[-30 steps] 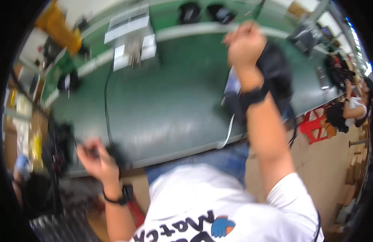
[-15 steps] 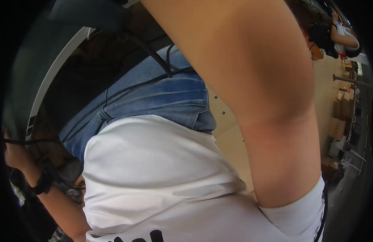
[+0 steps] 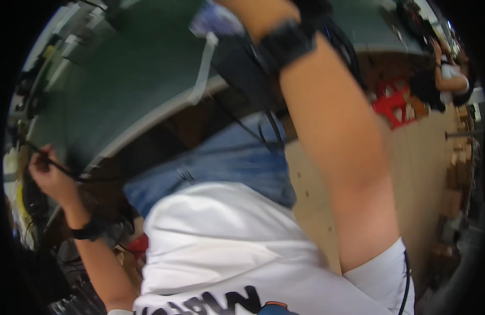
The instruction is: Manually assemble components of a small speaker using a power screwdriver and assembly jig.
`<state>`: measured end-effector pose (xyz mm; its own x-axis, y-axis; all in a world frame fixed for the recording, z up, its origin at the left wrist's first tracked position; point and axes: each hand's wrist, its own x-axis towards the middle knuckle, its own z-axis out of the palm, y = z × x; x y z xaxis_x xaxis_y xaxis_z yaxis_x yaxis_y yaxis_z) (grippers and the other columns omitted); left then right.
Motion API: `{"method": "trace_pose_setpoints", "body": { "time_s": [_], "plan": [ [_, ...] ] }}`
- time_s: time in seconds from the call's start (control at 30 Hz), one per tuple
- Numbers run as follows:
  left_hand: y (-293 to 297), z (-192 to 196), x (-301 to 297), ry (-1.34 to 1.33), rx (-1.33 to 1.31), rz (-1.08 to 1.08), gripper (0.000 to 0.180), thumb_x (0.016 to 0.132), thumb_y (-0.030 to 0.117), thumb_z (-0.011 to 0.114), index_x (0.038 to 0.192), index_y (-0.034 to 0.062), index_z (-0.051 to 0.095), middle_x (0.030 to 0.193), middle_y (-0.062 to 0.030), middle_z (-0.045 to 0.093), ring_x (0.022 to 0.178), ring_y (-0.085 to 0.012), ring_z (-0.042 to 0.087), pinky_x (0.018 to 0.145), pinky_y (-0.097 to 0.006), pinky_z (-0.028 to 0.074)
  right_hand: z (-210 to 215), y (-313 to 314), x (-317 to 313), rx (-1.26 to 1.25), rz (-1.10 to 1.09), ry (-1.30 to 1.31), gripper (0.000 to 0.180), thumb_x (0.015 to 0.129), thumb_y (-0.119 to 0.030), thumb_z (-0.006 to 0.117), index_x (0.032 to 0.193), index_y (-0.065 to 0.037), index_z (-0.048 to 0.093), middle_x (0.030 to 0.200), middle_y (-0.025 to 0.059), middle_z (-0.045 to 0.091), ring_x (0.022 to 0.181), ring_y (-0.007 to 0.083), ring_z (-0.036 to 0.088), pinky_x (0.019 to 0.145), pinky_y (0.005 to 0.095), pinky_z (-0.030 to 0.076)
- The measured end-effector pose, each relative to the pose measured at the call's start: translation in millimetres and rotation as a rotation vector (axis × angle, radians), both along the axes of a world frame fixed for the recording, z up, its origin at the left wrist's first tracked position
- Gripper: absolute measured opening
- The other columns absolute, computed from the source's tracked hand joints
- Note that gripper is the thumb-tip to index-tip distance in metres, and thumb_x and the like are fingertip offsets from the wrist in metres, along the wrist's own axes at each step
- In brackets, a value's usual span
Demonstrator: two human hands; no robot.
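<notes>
At the far left, beside the table's edge, my left hand (image 3: 47, 172) has its fingers curled round a black cable (image 3: 69, 171). My right arm reaches up across the view; my right hand (image 3: 258, 14) is blurred and cut off by the top edge, so its fingers are hidden. A crinkled, bluish-white plastic packet (image 3: 219, 22) lies right by that hand. From the packet a pale strip (image 3: 203, 71) hangs over the table's edge. Near my right wrist is a dark, flat-looking object (image 3: 240, 68), too blurred to name.
The dark green table (image 3: 142, 63) curves ahead of me, with equipment (image 3: 85, 39) at its far left. A red stool (image 3: 394, 105) stands on the floor at right. Another person (image 3: 452, 79) works farther off, and cardboard boxes (image 3: 455, 194) line the right side.
The view has shifted, bringing the green tabletop, red stool and packet into sight. My right forearm now shows up to the wrist strap. My left hand appears higher, farther from the rim.
</notes>
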<state>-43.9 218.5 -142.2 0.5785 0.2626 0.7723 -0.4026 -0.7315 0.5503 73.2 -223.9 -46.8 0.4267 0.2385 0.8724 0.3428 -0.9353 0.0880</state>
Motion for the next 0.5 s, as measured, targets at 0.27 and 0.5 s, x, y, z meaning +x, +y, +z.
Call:
{"method": "trace_pose_setpoints", "body": {
  "time_s": [0.27, 0.5],
  "plan": [
    [-98.5, -27.2, -63.9, 0.098, -0.212, 0.085, 0.019, 0.080, 0.001, 0.063, 0.097, 0.0025, 0.053, 0.089, -0.0088, 0.058, 0.080, -0.0194, 0.055, 0.074, -0.030, 0.045, -73.2, -34.0, -40.3, 1.241, 0.704, 0.519, 0.056, 0.103, -0.029, 0.050, 0.054, -0.002, 0.054, 0.054, 0.0070, 0.056, 0.051, 0.0126, 0.051, 0.050, 0.0274, 0.038],
    [-84.4, -11.3, -66.0, 0.098, -0.424, 0.069, 0.026, 0.082, 0.002, 0.066, 0.102, 0.0026, 0.050, 0.095, -0.0084, 0.056, 0.083, -0.0165, 0.054, 0.075, -0.029, 0.046, -72.7, -25.8, -31.5, 1.069, 0.637, 0.560, 0.044, 0.096, -0.019, 0.060, 0.058, 0.001, 0.057, 0.056, 0.0052, 0.058, 0.052, 0.0105, 0.052, 0.052, 0.0259, 0.039]
  ]
}}
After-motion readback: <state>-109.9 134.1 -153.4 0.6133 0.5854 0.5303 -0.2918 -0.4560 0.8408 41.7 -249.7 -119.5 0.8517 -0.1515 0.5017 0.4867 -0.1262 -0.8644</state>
